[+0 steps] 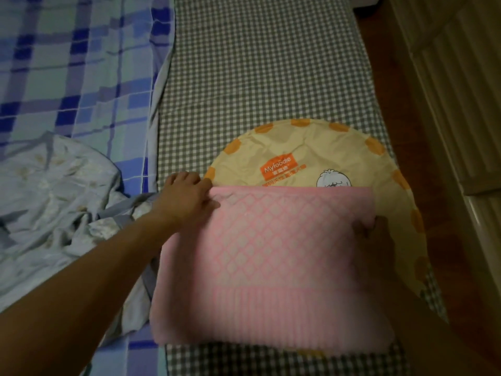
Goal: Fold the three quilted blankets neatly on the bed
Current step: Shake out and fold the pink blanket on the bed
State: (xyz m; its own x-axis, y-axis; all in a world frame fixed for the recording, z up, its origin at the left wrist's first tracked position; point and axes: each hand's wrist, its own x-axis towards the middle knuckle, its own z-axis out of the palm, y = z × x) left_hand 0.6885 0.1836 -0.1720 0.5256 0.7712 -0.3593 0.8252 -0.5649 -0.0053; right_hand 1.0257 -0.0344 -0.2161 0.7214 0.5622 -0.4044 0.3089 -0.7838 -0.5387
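Both hands' grip pinches the pink blanket (271, 253): left hand (187, 196) far-left corner, right hand (372, 234) right edge.

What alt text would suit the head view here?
Two hands hold a folded pink quilted blanket on a grey checked bed sheet: the left hand grips its far left corner, the right hand rests at its right edge. A round yellow mat with orange dots lies beneath.

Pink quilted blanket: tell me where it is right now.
In the head view the pink quilted blanket lies lower centre on the grey checked sheet, covering the near part of a round yellow cushion. The left hand and right hand hold its sides.
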